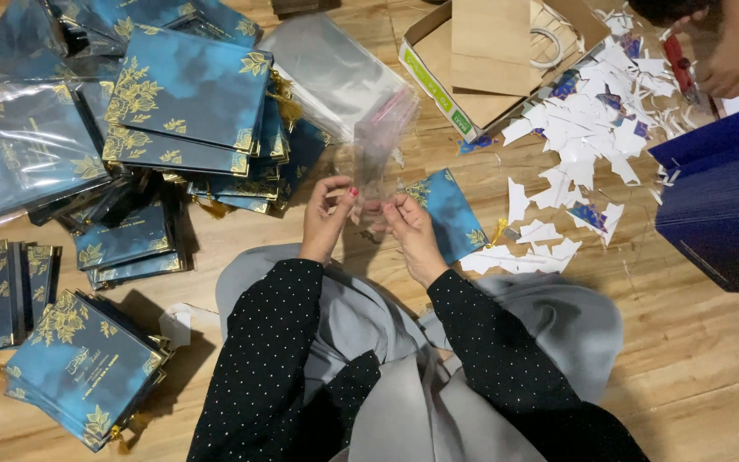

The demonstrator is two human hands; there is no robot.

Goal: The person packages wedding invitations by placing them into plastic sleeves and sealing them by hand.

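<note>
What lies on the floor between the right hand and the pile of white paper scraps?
In the head view, a single blue card with gold leaves lies between the right hand and the white paper scraps.

A wooden floor [694, 359] carries everything. Left of the fingers [341, 193] lie stacks of blue cards [186, 94], some in clear sleeves [19, 150]. Just right of them lies one card [451, 210]. Beyond sits a cardboard box [472, 60], with paper scraps [588, 128] farther right and a navy stack [720, 197] past those.
</note>
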